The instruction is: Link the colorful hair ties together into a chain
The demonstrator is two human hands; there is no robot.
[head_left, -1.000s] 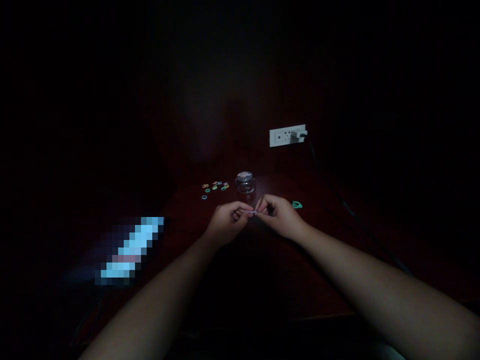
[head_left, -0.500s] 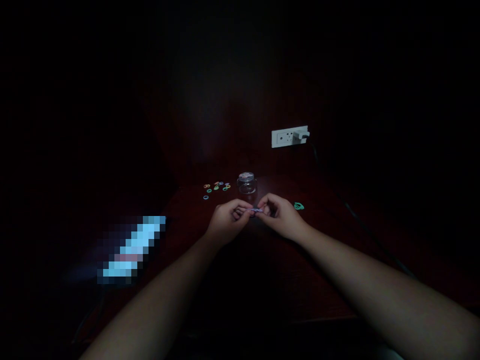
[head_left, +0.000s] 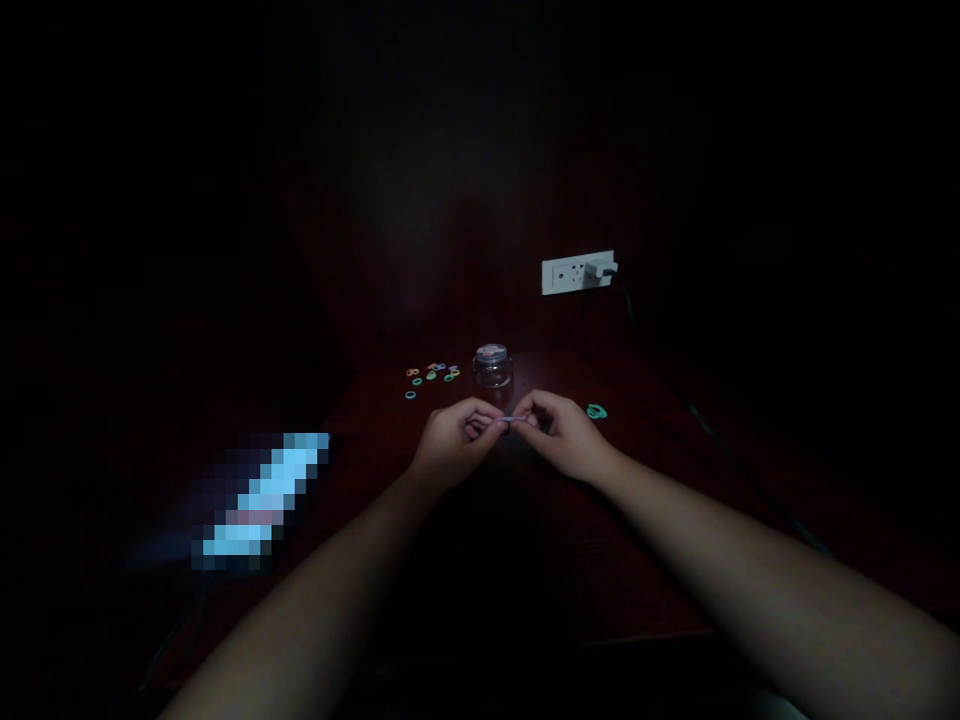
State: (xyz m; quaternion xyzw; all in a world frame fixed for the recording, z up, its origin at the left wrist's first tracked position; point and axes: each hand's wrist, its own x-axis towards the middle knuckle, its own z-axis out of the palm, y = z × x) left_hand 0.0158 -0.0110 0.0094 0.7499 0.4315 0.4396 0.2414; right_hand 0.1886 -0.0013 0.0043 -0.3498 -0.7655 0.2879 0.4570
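Between my two hands stretches a thin purple hair tie [head_left: 513, 419], held just above the dark red table. My left hand [head_left: 459, 440] pinches its left end with thumb and forefinger. On the other end, my right hand [head_left: 561, 435] is closed in a similar pinch. A clear glass jar [head_left: 493, 372] with a lid stands upright right behind the fingers. Several coloured hair ties [head_left: 431, 376] lie scattered to the left of the jar. Right of my right hand is a small bunch of green hair ties [head_left: 596, 411], apart from it.
A blurred-out glowing screen [head_left: 270, 495] is at the left, by my left forearm. On the back wall is a white socket [head_left: 577, 272] with a plug in it. Its dark cable [head_left: 705, 425] runs down the right side. Most of the surroundings are very dark.
The hair tie now shows as a thinner, straighter line between my fingers. My right hand has shifted very slightly; the jar and the loose hair ties stay in place.
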